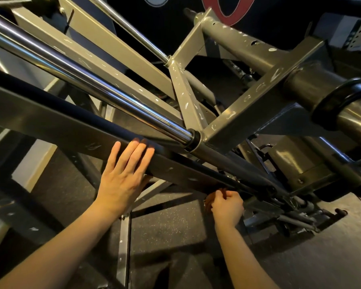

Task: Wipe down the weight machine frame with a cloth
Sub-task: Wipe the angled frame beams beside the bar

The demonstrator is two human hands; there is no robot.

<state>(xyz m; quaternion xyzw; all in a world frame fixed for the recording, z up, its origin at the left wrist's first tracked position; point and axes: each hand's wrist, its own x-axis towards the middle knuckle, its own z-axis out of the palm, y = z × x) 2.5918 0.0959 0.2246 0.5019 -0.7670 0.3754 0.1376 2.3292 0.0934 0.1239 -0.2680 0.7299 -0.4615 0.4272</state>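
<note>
The weight machine frame (56,124) is grey painted steel with chipped spots, its beams crossing the view on a slant. My left hand (125,172) lies flat against the side of the lower slanted beam, fingers straight and reaching over its top edge. My right hand (227,205) is curled under the same beam further right and grips a small orange-brown cloth (209,200), pressing it to the beam's underside. Most of the cloth is hidden by my fingers and the beam.
A chrome guide rod (104,88) runs just above the beam into a black collar (193,137). A thick chrome sleeve with a black ring (342,103) juts at the right. Dark speckled rubber floor (171,226) and a thin steel upright (123,247) lie below.
</note>
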